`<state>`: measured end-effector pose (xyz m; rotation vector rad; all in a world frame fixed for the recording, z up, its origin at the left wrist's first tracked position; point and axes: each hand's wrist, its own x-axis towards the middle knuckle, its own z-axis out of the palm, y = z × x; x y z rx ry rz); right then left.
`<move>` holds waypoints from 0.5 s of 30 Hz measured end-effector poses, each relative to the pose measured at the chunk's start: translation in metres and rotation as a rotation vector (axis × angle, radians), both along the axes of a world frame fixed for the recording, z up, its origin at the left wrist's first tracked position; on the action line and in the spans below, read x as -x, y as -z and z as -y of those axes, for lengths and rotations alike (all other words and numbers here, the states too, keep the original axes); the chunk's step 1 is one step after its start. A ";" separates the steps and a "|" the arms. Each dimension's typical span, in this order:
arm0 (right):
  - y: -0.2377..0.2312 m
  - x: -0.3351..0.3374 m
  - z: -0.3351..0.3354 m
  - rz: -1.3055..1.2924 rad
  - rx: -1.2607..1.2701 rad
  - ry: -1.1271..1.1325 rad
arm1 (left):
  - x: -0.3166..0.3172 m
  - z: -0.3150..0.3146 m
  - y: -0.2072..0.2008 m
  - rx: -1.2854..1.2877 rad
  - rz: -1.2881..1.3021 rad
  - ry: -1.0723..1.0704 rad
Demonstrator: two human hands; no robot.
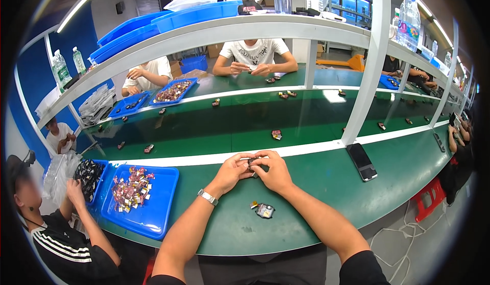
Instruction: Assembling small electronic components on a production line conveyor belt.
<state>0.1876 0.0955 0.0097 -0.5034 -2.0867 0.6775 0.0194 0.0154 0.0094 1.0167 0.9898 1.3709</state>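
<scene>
My left hand [233,171] and my right hand [273,170] meet over the green worktop, close to the white rail. Between their fingertips is a small dark part [251,162], mostly covered by the fingers, so its kind does not show. Both hands are closed on it. Nearer to me, between my forearms, a small electronic assembly [265,211] with a dark rim and a pale face lies on the worktop. A bit of yellow [254,204] sits at its upper left. My left wrist wears a silver watch [207,197].
A blue tray [171,195] of small pink and yellow parts stands at left, near a co-worker. A black phone [361,161] lies at right beside a white post [368,81]. Beyond the rail, small assemblies [276,134] dot the green belt. An overhead shelf [214,29] crosses above.
</scene>
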 end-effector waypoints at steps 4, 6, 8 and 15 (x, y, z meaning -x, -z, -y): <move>0.002 0.000 -0.002 0.006 0.019 0.004 | -0.001 -0.001 -0.001 0.023 0.009 -0.022; 0.002 0.000 0.000 0.007 0.002 -0.036 | 0.000 0.002 0.001 0.025 -0.018 -0.007; 0.000 0.000 -0.001 0.033 0.039 -0.045 | 0.002 0.000 0.002 0.006 0.000 0.002; 0.001 -0.001 -0.001 0.035 0.070 -0.030 | 0.000 0.001 0.001 0.033 -0.022 -0.025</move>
